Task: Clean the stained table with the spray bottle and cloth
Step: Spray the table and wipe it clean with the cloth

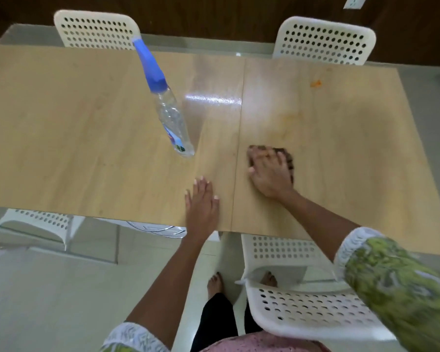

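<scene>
A light wooden table point(87, 138) fills the middle of the view. On it stands a clear spray bottle point(172, 118) with a blue spray head, left of centre. My right hand point(269, 174) presses flat on a dark brown cloth point(288, 154) on the table, fingers spread over it. Near the table's front edge my left hand point(202, 204) rests flat on the wood with straight fingers. An orange stain point(316, 83) sits at the far right of the table. A wet, shiny patch point(214, 100) lies beyond the cloth.
Two white perforated chairs point(97, 30) point(323, 41) stand at the far side. Another white chair point(302, 301) is right in front of me under the table's near edge, and one more point(36, 222) at the left. My bare feet are on the pale floor.
</scene>
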